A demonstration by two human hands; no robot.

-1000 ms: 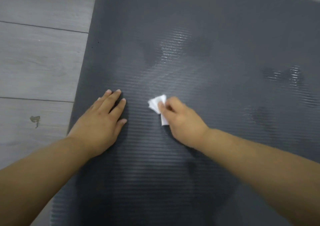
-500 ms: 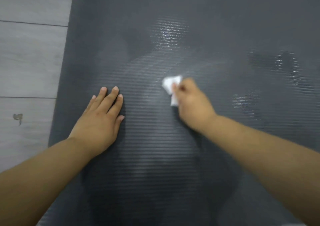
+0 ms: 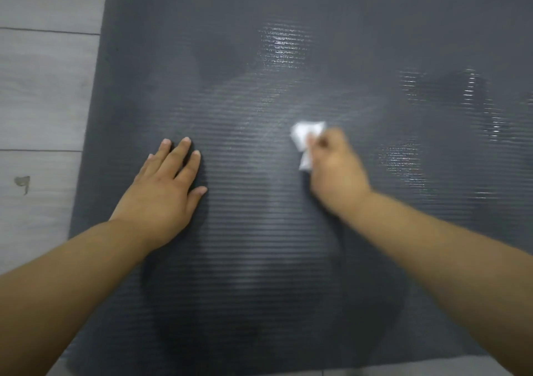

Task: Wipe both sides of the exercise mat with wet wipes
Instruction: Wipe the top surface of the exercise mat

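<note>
A dark grey ribbed exercise mat [image 3: 288,43] lies flat on the floor and fills most of the view. My left hand [image 3: 164,191] rests palm down on the mat near its left edge, fingers straight. To its right, my right hand [image 3: 334,168] grips a crumpled white wet wipe [image 3: 304,137] and presses it on the mat; the hand is blurred by motion. Shiny wet streaks show on the mat above and to the right of the wipe.
Grey wood-look floor planks [image 3: 43,101] run along the mat's left edge, with a small dark mark [image 3: 22,182] on one plank. A strip of floor shows below the mat's near edge at the bottom right.
My right hand has carried the wipe away from my left hand, up and to the right across the mat. My left hand has stayed flat in place.
</note>
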